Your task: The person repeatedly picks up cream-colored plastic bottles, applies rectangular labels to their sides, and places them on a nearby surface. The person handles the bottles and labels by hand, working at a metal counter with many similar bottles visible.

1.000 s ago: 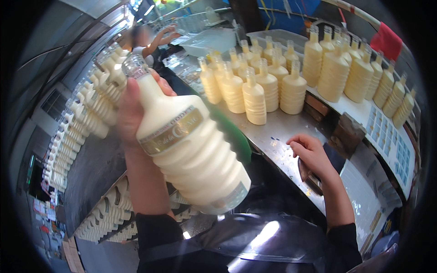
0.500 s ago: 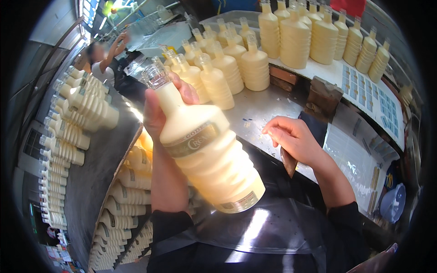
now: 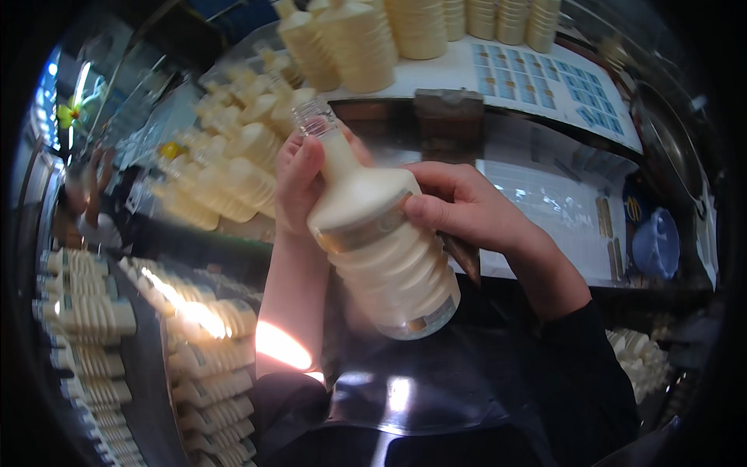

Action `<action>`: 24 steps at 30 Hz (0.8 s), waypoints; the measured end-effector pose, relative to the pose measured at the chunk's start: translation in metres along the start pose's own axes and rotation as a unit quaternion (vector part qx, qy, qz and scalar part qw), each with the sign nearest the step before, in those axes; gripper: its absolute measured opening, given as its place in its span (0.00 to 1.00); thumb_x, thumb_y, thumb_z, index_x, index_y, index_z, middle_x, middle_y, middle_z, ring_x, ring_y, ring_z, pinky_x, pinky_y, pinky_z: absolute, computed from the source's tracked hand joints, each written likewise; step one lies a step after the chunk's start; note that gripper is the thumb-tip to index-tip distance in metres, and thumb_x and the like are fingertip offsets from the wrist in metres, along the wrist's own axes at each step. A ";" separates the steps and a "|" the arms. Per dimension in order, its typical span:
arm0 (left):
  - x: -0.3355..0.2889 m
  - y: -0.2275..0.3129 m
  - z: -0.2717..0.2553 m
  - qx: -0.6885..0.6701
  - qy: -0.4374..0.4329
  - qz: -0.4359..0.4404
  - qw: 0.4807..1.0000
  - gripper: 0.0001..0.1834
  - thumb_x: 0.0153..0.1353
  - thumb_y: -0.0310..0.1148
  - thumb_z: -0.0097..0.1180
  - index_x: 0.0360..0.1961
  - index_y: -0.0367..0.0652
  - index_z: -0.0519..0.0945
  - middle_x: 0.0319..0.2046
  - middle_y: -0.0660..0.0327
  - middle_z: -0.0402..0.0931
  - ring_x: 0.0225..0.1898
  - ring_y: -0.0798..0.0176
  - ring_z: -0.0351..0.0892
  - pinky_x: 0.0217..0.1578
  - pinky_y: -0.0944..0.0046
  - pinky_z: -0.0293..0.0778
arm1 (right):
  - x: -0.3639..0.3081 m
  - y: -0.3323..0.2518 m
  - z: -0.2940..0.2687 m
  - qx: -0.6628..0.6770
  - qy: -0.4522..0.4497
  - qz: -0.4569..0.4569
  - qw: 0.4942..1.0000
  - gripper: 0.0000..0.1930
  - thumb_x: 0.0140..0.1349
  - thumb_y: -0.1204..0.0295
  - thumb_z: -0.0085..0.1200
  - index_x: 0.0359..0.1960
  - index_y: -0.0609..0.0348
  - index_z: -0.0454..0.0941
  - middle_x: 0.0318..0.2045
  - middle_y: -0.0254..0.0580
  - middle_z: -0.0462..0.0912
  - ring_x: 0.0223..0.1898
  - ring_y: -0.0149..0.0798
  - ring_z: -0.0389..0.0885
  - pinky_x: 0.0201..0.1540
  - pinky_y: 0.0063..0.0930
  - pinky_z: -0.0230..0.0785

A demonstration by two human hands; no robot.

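Observation:
A cream-coloured glass bottle (image 3: 381,241) with a clear threaded neck and ribbed body is tilted in front of me, its neck toward the upper left. Around the neck, the fingers of my left hand (image 3: 299,175) are closed. My right hand (image 3: 478,206) grips the bottle's right shoulder, its thumb pressed at the end of the gold-and-grey label (image 3: 366,222) and its other fingers partly hidden. A brown pointed flat piece (image 3: 464,258) sticks out below the right palm; its upper part is hidden.
Rows of unlabelled cream bottles (image 3: 354,47) stand at the back. Sticker sheets (image 3: 513,74) lie on the white board behind a dark block (image 3: 449,113). More bottles (image 3: 85,307) fill the left side. A blue basin (image 3: 655,243) sits at the right. Another person (image 3: 93,210) is far left.
My right hand has moved from beside the bottle onto its shoulder and label. The bottle is slightly more upright in my left hand. The view has swung toward the right.

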State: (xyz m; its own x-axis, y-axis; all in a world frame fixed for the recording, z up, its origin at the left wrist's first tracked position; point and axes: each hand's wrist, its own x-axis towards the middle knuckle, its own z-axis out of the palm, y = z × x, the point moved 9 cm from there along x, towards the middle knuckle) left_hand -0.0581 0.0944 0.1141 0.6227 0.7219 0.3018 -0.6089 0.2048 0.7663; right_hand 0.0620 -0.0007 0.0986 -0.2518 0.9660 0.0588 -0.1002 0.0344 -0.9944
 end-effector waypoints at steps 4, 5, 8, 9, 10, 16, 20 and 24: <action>0.047 -0.046 0.012 0.008 -0.026 -0.059 0.998 0.22 0.65 0.43 0.66 0.47 0.34 0.79 0.35 0.50 0.83 0.35 0.59 0.84 0.38 0.61 0.82 | -0.012 0.012 -0.052 0.000 0.046 0.015 0.999 0.27 0.71 0.55 0.58 0.62 0.66 0.76 0.44 0.37 0.85 0.37 0.22 0.81 0.35 0.16 0.75; 0.058 -0.057 0.013 0.016 -0.039 -0.072 0.997 0.22 0.65 0.43 0.66 0.47 0.34 0.79 0.35 0.50 0.83 0.35 0.59 0.84 0.38 0.61 0.82 | -0.015 0.013 -0.062 0.017 0.056 0.032 0.998 0.26 0.71 0.58 0.58 0.61 0.66 0.77 0.47 0.40 0.85 0.45 0.26 0.80 0.46 0.22 0.74; 0.086 -0.089 0.014 0.032 -0.051 -0.109 0.992 0.21 0.65 0.43 0.66 0.47 0.35 0.79 0.35 0.51 0.83 0.35 0.60 0.84 0.39 0.61 0.82 | -0.019 0.023 -0.090 0.053 0.081 0.057 0.994 0.24 0.72 0.61 0.56 0.62 0.67 0.77 0.47 0.41 0.85 0.47 0.28 0.80 0.51 0.26 0.73; 0.094 -0.099 0.014 0.033 -0.051 -0.121 0.991 0.21 0.65 0.43 0.66 0.47 0.35 0.79 0.35 0.51 0.83 0.35 0.61 0.84 0.39 0.61 0.81 | -0.019 0.028 -0.099 0.059 0.087 0.061 0.993 0.23 0.73 0.61 0.54 0.62 0.66 0.77 0.43 0.40 0.86 0.41 0.26 0.81 0.44 0.23 0.74; 0.101 -0.107 0.013 0.034 -0.050 -0.133 0.989 0.21 0.65 0.43 0.66 0.47 0.36 0.79 0.35 0.52 0.84 0.35 0.61 0.84 0.40 0.62 0.81 | -0.019 0.033 -0.108 0.064 0.092 0.065 0.992 0.23 0.74 0.61 0.53 0.62 0.66 0.77 0.39 0.38 0.86 0.34 0.24 0.82 0.37 0.21 0.75; 0.128 -0.151 -0.008 0.018 -0.037 -0.178 0.983 0.18 0.67 0.41 0.64 0.47 0.36 0.80 0.36 0.53 0.84 0.35 0.62 0.85 0.40 0.62 0.82 | -0.009 0.076 -0.142 0.095 0.136 0.080 0.983 0.21 0.76 0.60 0.47 0.60 0.63 0.78 0.25 0.30 0.82 0.11 0.20 0.70 0.13 0.15 0.59; 0.133 -0.169 -0.024 0.036 0.018 -0.230 0.972 0.17 0.70 0.40 0.60 0.49 0.35 0.80 0.37 0.53 0.85 0.36 0.63 0.85 0.40 0.63 0.82 | -0.004 0.095 -0.158 0.111 0.175 0.085 0.975 0.21 0.74 0.59 0.50 0.57 0.63 0.79 0.28 0.32 0.83 0.22 0.21 0.78 0.25 0.18 0.69; 0.133 -0.166 -0.033 0.129 0.083 -0.250 0.956 0.22 0.77 0.42 0.49 0.55 0.31 0.77 0.40 0.50 0.85 0.40 0.60 0.85 0.43 0.60 0.83 | 0.003 0.088 -0.165 0.003 0.253 0.122 0.960 0.24 0.68 0.54 0.58 0.48 0.66 0.83 0.31 0.37 0.85 0.33 0.25 0.81 0.38 0.25 0.75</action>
State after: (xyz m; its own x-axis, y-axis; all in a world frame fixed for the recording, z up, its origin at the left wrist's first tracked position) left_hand 0.1094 0.1779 0.0085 0.7045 0.6761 -0.2159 -0.1007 0.3963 0.9126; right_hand 0.2116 0.0474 -0.0031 0.2303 0.9462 -0.2275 -0.1031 -0.2087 -0.9725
